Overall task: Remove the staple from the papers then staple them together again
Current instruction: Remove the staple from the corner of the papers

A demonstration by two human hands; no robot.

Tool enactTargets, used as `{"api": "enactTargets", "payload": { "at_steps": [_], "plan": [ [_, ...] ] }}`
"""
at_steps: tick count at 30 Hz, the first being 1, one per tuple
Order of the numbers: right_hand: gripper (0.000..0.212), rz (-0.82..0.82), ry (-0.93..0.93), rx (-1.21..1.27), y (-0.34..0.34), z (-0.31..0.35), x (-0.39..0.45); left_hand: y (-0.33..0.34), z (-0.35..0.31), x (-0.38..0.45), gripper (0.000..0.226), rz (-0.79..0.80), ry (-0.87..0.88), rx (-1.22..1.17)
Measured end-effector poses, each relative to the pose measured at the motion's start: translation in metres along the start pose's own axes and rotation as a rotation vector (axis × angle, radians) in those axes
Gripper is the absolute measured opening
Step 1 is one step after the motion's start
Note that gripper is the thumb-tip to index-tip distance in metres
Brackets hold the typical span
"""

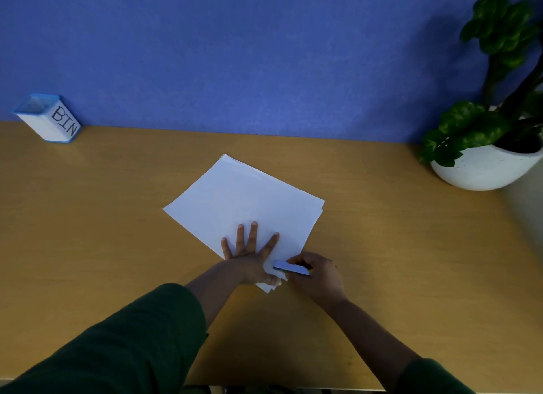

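Observation:
A stack of white papers (241,199) lies turned like a diamond in the middle of the wooden desk (102,232). My left hand (249,254) presses flat on the stack's near part, fingers spread. My right hand (317,276) grips a small blue and silver stapler (291,268) at the papers' near corner, its front end over the paper edge beside my left thumb. The staple itself is too small to see.
A white, blue-rimmed cup marked BIN (48,119) stands at the desk's far left against the blue wall. A potted green plant in a white bowl (484,167) sits at the far right. The desk's near edge runs along the bottom.

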State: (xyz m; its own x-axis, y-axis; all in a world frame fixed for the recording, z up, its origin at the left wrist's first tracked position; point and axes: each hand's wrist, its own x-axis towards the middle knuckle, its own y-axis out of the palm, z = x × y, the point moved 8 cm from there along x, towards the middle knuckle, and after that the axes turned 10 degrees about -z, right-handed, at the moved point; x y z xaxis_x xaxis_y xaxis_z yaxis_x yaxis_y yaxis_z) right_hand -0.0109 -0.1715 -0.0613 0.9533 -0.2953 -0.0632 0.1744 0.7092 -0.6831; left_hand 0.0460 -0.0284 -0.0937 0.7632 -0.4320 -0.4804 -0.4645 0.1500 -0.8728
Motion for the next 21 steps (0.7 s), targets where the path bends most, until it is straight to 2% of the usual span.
{"api": "enactTargets", "payload": {
  "at_steps": [5,8,13,16,18,21],
  "plan": [
    [0.023,-0.069,0.254,0.403,-0.013,-0.013,0.008,-0.001,-0.001,-0.002,0.106,0.046,-0.004,-0.029],
    [0.022,-0.031,0.216,0.293,-0.014,-0.015,0.006,0.0,0.0,-0.002,0.105,0.037,0.0,-0.015],
    [0.019,0.013,0.042,0.044,-0.008,-0.004,0.0,0.003,0.001,0.001,0.106,0.035,0.004,-0.002],
    [0.019,0.024,0.041,0.055,-0.005,-0.002,0.001,0.005,0.001,0.002,0.106,0.023,0.011,-0.014],
    [0.018,-0.038,0.199,0.28,-0.01,-0.01,0.001,0.004,0.0,0.001,0.108,0.003,0.031,-0.037],
    [0.01,-0.215,0.561,0.576,-0.021,-0.033,-0.007,0.001,0.002,-0.003,0.117,-0.034,0.088,-0.085]
  ]
}}
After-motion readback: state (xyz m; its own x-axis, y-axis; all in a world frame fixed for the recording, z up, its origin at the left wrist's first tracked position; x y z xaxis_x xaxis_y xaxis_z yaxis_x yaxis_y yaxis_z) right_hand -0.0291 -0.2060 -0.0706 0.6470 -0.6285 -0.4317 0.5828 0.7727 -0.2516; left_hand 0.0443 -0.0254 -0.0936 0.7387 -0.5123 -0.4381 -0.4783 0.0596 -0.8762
